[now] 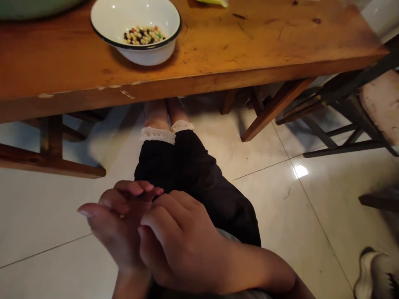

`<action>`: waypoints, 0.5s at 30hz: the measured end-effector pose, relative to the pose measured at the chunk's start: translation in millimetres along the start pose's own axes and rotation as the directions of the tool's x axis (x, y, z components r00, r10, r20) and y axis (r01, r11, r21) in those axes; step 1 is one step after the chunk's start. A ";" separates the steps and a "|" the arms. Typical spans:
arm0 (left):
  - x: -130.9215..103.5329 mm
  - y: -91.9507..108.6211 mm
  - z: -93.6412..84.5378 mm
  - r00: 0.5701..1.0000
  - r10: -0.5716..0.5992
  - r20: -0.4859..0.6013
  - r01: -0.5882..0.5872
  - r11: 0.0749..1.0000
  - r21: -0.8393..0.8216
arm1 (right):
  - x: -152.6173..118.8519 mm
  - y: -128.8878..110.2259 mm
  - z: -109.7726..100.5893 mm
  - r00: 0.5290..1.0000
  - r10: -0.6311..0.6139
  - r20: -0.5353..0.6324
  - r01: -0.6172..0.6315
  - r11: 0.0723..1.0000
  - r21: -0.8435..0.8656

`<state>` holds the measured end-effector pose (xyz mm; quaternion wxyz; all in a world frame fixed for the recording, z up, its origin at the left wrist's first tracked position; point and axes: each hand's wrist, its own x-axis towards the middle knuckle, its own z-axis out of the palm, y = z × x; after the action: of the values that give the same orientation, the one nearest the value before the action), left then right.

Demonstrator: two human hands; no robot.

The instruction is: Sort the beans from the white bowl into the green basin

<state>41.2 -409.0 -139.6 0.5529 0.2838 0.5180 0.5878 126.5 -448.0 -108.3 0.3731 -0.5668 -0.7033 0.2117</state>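
Note:
My left hand (121,224) is cupped palm up over my lap, its fingers loosely curled. A tiny yellowish bead (121,216) rests in it near the base of the fingers. Against that palm, my right hand (177,236) is closed with its fingers bent down; whatever its fingertips hold, if anything, is hidden. Beyond both hands, a white bowl (146,56) with a dark rim stands near the table's front edge. Small cream, black, red and green beads (144,36) lie in its bottom.
The wooden table (233,54) spans the top of the view. Part of a green container (34,9) shows at the upper left, and a yellow-green item (215,2) at the top. A dark chair (346,104) stands at the right, with a shoe (370,274) below.

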 end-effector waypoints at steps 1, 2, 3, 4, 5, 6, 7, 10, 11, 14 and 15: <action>2.4 -1.9 -2.7 1.000 0.009 0.020 -0.008 0.999 -0.039 | -0.2 0.6 0.9 1.000 0.004 0.022 -0.004 1.000 -0.007; 4.9 -3.8 -5.4 0.999 0.031 0.040 -0.028 0.996 -0.081 | -0.6 1.2 1.7 0.999 0.010 0.050 -0.010 1.000 -0.004; 7.1 -5.4 -7.8 0.997 0.062 0.052 -0.056 0.992 -0.111 | -1.1 1.8 2.4 0.996 0.028 0.083 -0.029 1.000 0.005; 8.9 -6.9 -9.9 0.994 0.086 0.063 -0.078 0.991 -0.109 | -1.7 2.5 3.0 0.992 0.049 0.114 -0.051 0.998 0.020; 9.9 -8.1 -11.6 0.991 0.112 0.074 -0.104 0.989 -0.101 | -2.3 3.1 3.6 0.989 0.062 0.135 -0.068 0.997 0.043; 10.1 -9.1 -12.8 0.988 0.132 0.085 -0.124 0.988 -0.092 | -2.9 3.8 4.2 0.986 0.073 0.151 -0.086 0.993 0.078; 9.5 -9.8 -13.6 0.985 0.142 0.095 -0.134 0.988 -0.081 | -3.4 4.4 4.6 0.984 0.086 0.158 -0.106 0.987 0.124; 4.3 -9.9 -13.7 0.982 0.157 0.108 -0.153 0.987 -0.051 | -4.0 5.7 4.9 0.981 0.123 0.151 -0.168 0.926 0.339; 2.1 -9.1 -13.2 0.980 0.161 0.113 -0.157 0.987 -0.044 | -4.1 6.0 4.7 0.977 0.145 0.157 -0.199 0.886 0.420; -3.0 -3.7 -10.6 0.977 0.174 0.125 -0.176 0.984 0.005 | -3.7 6.5 4.9 0.964 0.211 0.160 -0.264 0.729 0.632; -4.3 -1.0 -9.5 0.978 0.166 0.125 -0.171 0.985 0.033 | -3.3 6.8 5.9 0.956 0.240 0.169 -0.288 0.661 0.693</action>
<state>33.9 -416.0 -142.4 0.5252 0.3739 0.4700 0.6029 126.7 -448.6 -117.9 0.5056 -0.4679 -0.4884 0.5356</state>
